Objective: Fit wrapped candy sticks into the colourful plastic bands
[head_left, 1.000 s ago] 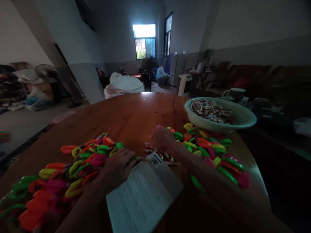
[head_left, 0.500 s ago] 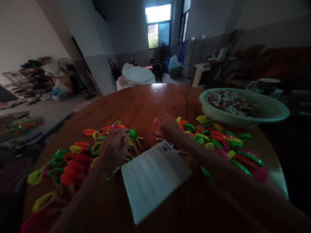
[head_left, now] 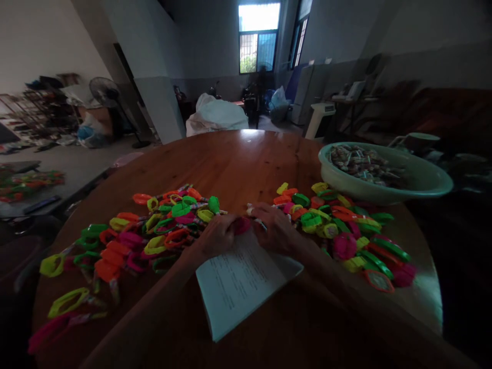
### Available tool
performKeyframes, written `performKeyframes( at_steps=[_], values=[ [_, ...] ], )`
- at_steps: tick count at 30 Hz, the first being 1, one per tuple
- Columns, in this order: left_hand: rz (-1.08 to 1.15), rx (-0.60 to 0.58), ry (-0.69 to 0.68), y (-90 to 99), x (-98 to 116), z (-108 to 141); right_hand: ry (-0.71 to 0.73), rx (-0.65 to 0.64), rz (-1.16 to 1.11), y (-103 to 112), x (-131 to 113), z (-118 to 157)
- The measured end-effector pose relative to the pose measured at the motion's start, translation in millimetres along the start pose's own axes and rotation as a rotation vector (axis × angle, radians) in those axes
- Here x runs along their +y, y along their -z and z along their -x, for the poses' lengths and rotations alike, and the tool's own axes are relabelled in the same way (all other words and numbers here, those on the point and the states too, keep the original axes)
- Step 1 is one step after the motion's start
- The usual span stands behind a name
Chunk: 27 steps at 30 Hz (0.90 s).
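My left hand (head_left: 220,234) is closed at the far edge of a paper booklet (head_left: 234,287), its fingertips on a pink plastic toy piece (head_left: 242,225). Close beside it, my right hand (head_left: 277,230) is closed around a small pale wrapped stick (head_left: 250,209), whose end pokes out past the fingers. The pink piece sits between both hands; whether it touches the stick is hidden. Left of the hands lies a pile of bright watch-like plastic loops (head_left: 155,245), several with wrapped sticks attached. A second pile of loops (head_left: 311,220) lies to the right.
A pale green basin (head_left: 423,184) full of small wrapped pieces stands at the right back of the round wooden table (head_left: 246,159). Beyond are a white sack (head_left: 217,115), a standing fan (head_left: 103,89) and a window. More bright loops (head_left: 34,179) lie on a surface at far left.
My hands have come together over the booklet's far edge, the left moving right from its pile. A pink piece now shows between them. The view has shifted slightly.
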<state>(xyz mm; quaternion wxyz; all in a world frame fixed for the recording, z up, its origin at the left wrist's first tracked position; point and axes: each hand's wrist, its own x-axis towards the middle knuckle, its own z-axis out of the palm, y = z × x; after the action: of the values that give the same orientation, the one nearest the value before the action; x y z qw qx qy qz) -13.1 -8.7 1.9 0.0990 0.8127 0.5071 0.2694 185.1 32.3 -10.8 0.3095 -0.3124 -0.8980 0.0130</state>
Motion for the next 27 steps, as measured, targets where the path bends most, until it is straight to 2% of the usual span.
performKeyframes(
  at_steps=[2,4,6,11,15,18,23,25,27],
  values=[
    [-0.022,0.002,-0.002,1.0,-0.2,0.1,-0.160,-0.107,0.144,1.9,12.4,-15.7],
    [-0.030,0.021,-0.015,0.5,-2.4,0.2,-0.229,-0.269,0.228,2.0,24.1,-33.3],
    [-0.024,0.046,-0.033,-0.1,-5.5,0.5,-0.238,-0.366,0.232,0.4,33.3,-48.9],
    [0.006,-0.003,-0.046,2.0,-5.0,-0.2,-0.224,-0.472,0.185,-5.9,42.9,-70.5],
    [-0.033,-0.031,-0.058,-1.0,1.0,-3.1,-0.242,-0.434,0.178,-6.4,43.3,-70.5],
    [-0.069,-0.012,-0.062,-6.5,1.2,-5.1,-0.263,-0.377,0.194,-3.7,40.1,-58.6],
    [-0.104,0.006,-0.084,-9.5,-3.5,-5.7,-0.251,-0.200,0.149,1.7,23.2,-16.9],
    [-0.104,-0.002,-0.103,-8.9,-4.8,-5.4,-0.183,-0.144,0.066,3.8,13.0,1.8],
    [-0.091,-0.008,-0.112,-8.7,-5.6,-5.1,-0.096,-0.147,0.036,6.2,3.5,17.4]
  ],
)
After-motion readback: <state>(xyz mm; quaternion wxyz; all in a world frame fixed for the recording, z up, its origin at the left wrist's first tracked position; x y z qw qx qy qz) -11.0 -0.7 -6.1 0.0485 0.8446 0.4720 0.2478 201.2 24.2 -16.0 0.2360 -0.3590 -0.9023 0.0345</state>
